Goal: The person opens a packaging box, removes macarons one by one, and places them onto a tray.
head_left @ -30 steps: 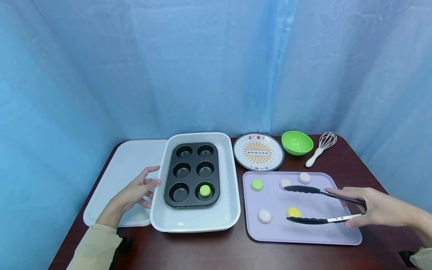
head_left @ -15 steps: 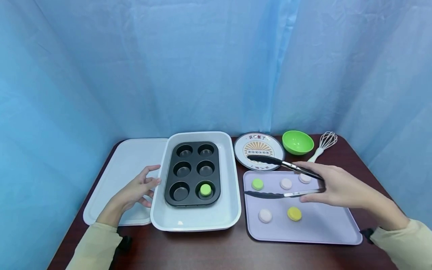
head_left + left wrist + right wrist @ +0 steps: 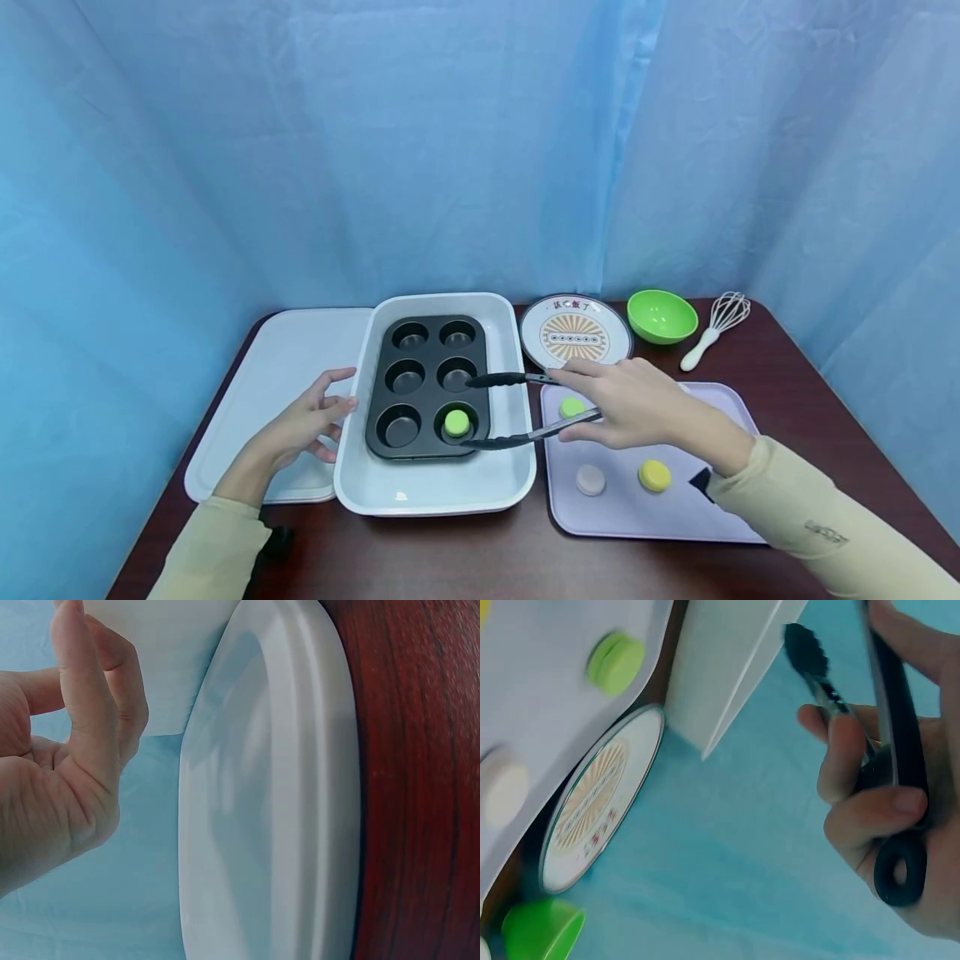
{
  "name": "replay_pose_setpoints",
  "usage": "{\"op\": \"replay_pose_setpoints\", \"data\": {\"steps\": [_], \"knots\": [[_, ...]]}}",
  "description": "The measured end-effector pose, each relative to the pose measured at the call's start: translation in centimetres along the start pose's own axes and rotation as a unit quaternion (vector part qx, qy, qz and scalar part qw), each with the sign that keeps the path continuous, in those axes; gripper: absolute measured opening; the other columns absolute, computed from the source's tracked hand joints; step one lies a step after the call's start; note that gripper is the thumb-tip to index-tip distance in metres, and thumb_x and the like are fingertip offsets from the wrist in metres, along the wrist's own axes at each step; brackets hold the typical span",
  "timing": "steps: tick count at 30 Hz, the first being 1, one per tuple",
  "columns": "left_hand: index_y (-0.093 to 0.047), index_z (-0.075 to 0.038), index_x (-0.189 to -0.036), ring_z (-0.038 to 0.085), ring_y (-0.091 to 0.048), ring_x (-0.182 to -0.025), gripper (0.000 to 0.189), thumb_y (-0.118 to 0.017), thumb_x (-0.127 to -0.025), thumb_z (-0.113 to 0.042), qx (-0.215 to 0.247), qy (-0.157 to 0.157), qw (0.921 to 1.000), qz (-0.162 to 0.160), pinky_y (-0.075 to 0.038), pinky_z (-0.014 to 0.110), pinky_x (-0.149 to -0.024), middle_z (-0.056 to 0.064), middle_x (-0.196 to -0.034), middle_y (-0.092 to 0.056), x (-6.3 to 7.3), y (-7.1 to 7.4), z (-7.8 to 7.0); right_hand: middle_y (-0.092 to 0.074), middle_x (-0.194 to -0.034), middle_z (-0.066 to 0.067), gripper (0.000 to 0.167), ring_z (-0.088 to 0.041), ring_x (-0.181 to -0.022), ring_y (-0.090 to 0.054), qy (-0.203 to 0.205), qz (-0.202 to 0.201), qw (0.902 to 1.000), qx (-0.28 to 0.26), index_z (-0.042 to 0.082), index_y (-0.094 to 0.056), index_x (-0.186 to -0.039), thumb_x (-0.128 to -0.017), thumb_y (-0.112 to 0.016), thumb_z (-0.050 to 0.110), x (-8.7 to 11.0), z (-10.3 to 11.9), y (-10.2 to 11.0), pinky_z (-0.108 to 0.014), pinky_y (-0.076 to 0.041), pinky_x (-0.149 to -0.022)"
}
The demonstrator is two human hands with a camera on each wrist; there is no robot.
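Observation:
My right hand (image 3: pixel 630 404) grips black-tipped tongs (image 3: pixel 517 440) from above. The arms of the tongs are spread with nothing between them, their tips over the right column of a dark muffin tin (image 3: pixel 430 417). A green macaron (image 3: pixel 456 423) sits in the tin's front right cup, beside the lower tip. The tin lies in a white basin (image 3: pixel 435 492). My left hand (image 3: pixel 300 421) is at the basin's left rim, fingers loosely bent; whether the fingertips touch it I cannot tell. In the right wrist view, fingers wrap the tongs' handle (image 3: pixel 900 727).
A lilac tray (image 3: pixel 675 521) on the right bears a green macaron (image 3: pixel 572 407), a white one (image 3: pixel 590 480) and a yellow one (image 3: pixel 655 476). Behind are a patterned plate (image 3: pixel 575 333), a green bowl (image 3: pixel 662 317) and a whisk (image 3: pixel 716 329). A white tray (image 3: pixel 255 400) lies left.
My right hand has carried the spread tongs leftward from above the lilac tray to the muffin tin. The left hand and the macarons have stayed put.

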State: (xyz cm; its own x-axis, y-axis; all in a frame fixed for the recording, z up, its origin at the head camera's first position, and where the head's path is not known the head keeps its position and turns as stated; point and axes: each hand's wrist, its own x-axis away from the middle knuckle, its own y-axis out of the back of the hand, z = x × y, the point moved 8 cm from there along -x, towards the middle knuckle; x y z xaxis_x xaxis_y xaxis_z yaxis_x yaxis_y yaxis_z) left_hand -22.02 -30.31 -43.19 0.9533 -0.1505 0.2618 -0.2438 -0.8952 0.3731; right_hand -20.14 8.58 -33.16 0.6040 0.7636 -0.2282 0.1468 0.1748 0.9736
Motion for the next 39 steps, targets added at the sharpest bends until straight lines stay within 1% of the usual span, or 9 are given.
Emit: {"op": "replay_pose_setpoints", "data": {"steps": [5,10,14,17,20,22,28,35,39], "knots": [[-0.024,-0.023,-0.158,0.03,-0.071,-0.074,0.066,-0.06,-0.103,-0.028,-0.002,0.001,1.0,-0.001,-0.061,0.045,-0.058,0.019,-0.115,-0.064,0.0,0.0,0.0,-0.069,-0.12,-0.002,0.064,-0.004,-0.043,-0.037,0.002,0.023,0.9996,0.02,0.017,-0.069,-0.131,-0.083,-0.076,0.059,-2.2,1.4,-0.6,-0.023,-0.036,-0.041],[-0.024,-0.023,-0.158,0.03,-0.071,-0.075,0.066,-0.06,-0.103,-0.028,0.0,0.002,1.0,-0.001,-0.061,0.046,-0.058,0.02,-0.117,-0.064,0.0,0.0,0.1,-0.069,-0.105,0.001,0.058,-0.006,-0.046,-0.04,0.001,0.047,0.9987,0.019,0.014,-0.073,-0.124,-0.082,-0.08,0.052,-4.1,2.6,-0.8,-0.022,-0.035,-0.042],[-0.024,-0.023,-0.158,0.03,-0.071,-0.075,0.066,-0.06,-0.103,-0.028,0.001,0.003,1.0,-0.001,-0.061,0.046,-0.058,0.02,-0.117,-0.064,-0.1,0.0,0.2,-0.066,-0.093,0.005,0.056,-0.007,-0.048,-0.041,0.003,0.07,0.9972,0.028,0.016,-0.074,-0.123,-0.081,-0.08,0.052,-5.0,3.2,-0.9,-0.024,-0.034,-0.041],[-0.024,-0.023,-0.158,0.03,-0.071,-0.074,0.066,-0.06,-0.103,-0.028,0.001,0.003,1.0,-0.001,-0.061,0.046,-0.058,0.02,-0.117,-0.064,-0.1,-0.1,0.2,-0.067,-0.093,0.004,0.055,-0.008,-0.048,-0.041,-0.001,0.083,0.9957,0.04,0.017,-0.075,-0.121,-0.08,-0.081,0.053,-5.6,3.6,-0.8,-0.025,-0.034,-0.04],[-0.024,-0.023,-0.158,0.03,-0.072,-0.074,0.066,-0.06,-0.103,-0.028,0.0,0.002,1.0,-0.001,-0.061,0.046,-0.058,0.02,-0.118,-0.065,-0.1,0.0,0.2,-0.07,-0.098,0.002,0.054,-0.01,-0.049,-0.044,-0.008,0.095,0.9942,0.05,0.016,-0.076,-0.119,-0.079,-0.083,0.051,-6.0,4.1,-0.6,-0.026,-0.036,-0.04],[-0.024,-0.023,-0.158,0.03,-0.072,-0.075,0.066,-0.06,-0.103,-0.028,-0.001,0.002,1.0,-0.002,-0.061,0.046,-0.059,0.02,-0.118,-0.065,-0.1,0.0,0.2,-0.07,-0.098,0.001,0.052,-0.01,-0.051,-0.045,-0.011,0.099,0.9932,0.059,0.016,-0.077,-0.117,-0.078,-0.084,0.05,-6.4,4.5,-0.5,-0.026,-0.037,-0.041],[-0.025,-0.024,-0.158,0.03,-0.071,-0.074,0.065,-0.06,-0.103,-0.029,0.0,0.004,1.0,-0.001,-0.061,0.046,-0.058,0.02,-0.118,-0.064,-0.2,-0.1,0.2,-0.065,-0.084,0.003,0.043,-0.011,-0.053,-0.048,-0.021,0.116,0.9895,0.084,0.018,-0.078,-0.105,-0.076,-0.086,0.049,-7.2,5.5,-1.0,-0.028,-0.04,-0.042],[-0.024,-0.024,-0.158,0.03,-0.071,-0.075,0.067,-0.061,-0.103,-0.03,-0.002,0.005,1.0,0.001,-0.061,0.046,-0.058,0.02,-0.118,-0.064,-0.1,-0.1,0.2,-0.062,-0.078,0.006,0.037,-0.011,-0.054,-0.049,-0.039,0.136,0.9868,0.079,0.019,-0.077,-0.098,-0.077,-0.086,0.048,-7.6,5.3,-1.5,-0.027,-0.04,-0.042],[-0.023,-0.024,-0.159,0.03,-0.071,-0.075,0.067,-0.06,-0.103,-0.03,-0.005,0.003,1.0,0.003,-0.061,0.046,-0.058,0.021,-0.12,-0.064,0.0,0.0,0.0,-0.061,-0.075,0.006,0.036,-0.012,-0.052,-0.048,-0.038,0.134,0.9873,0.076,0.019,-0.076,-0.097,-0.077,-0.085,0.048,-7.6,5.2,-1.6,-0.027,-0.039,-0.042]]}}
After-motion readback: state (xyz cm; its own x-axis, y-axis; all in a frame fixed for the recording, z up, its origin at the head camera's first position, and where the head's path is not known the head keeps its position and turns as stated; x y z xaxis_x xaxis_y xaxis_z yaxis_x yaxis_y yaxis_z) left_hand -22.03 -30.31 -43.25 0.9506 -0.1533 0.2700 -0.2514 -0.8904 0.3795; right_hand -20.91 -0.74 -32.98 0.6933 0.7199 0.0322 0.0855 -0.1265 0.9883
